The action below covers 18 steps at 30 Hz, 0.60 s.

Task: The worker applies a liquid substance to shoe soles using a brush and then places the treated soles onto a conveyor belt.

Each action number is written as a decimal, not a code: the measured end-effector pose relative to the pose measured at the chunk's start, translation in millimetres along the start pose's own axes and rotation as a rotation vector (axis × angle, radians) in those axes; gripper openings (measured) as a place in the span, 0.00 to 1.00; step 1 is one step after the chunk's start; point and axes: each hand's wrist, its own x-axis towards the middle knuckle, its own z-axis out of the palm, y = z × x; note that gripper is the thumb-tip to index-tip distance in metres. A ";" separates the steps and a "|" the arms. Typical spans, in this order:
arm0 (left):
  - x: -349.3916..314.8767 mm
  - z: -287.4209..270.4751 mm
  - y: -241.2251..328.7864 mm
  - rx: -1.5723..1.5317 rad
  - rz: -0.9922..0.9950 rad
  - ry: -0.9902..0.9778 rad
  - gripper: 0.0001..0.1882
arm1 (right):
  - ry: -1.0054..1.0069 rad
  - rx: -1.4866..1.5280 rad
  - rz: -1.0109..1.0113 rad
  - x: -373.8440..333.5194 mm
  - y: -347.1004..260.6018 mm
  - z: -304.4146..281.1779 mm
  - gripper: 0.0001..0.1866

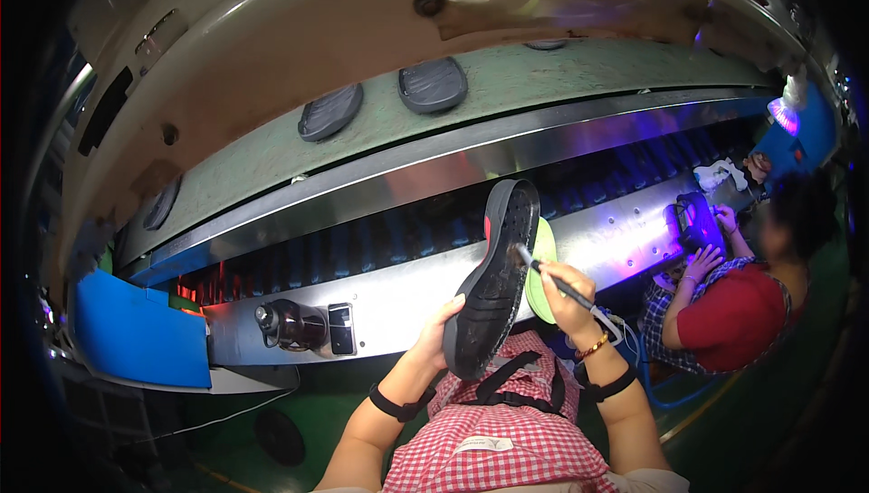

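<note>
My left hand [438,328] is closed around the lower left edge of a black shoe sole [489,298] with a red patch on its side. The sole is tilted, its inner face turned up toward me. Between the fingers of my right hand [568,301] is a brush [529,260] with a dark handle. Its tip touches, or lies very close to, the sole's inner face at the upper part. Behind the sole and beside my right fingers, a flat, light green rounded piece [545,241] is partly hidden.
A metal bench [398,298] runs across in front, carrying a dark bottle [294,325] and a phone [341,328]. Beyond a metal rail, several dark soles [433,87] lie on a green conveyor belt [380,117]. At right a co-worker [738,316] handles a dark shoe [695,221] under purple light.
</note>
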 end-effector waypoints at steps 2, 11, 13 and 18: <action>0.5 -4.2 -3.3 -0.057 -0.035 0.016 0.24 | 0.013 0.013 0.058 10.0 10.2 -0.1 0.07; 3.1 -5.2 -15.3 -0.075 -0.079 0.009 0.24 | -0.217 -0.298 -0.106 3.9 -4.7 20.8 0.14; 2.7 -2.6 -13.7 -0.092 -0.081 0.001 0.24 | -0.227 -0.350 -0.160 -9.6 -11.3 27.7 0.15; 3.5 -17.8 -12.4 -0.078 -0.113 0.068 0.24 | -0.294 -0.250 -0.204 -26.1 -13.3 22.8 0.14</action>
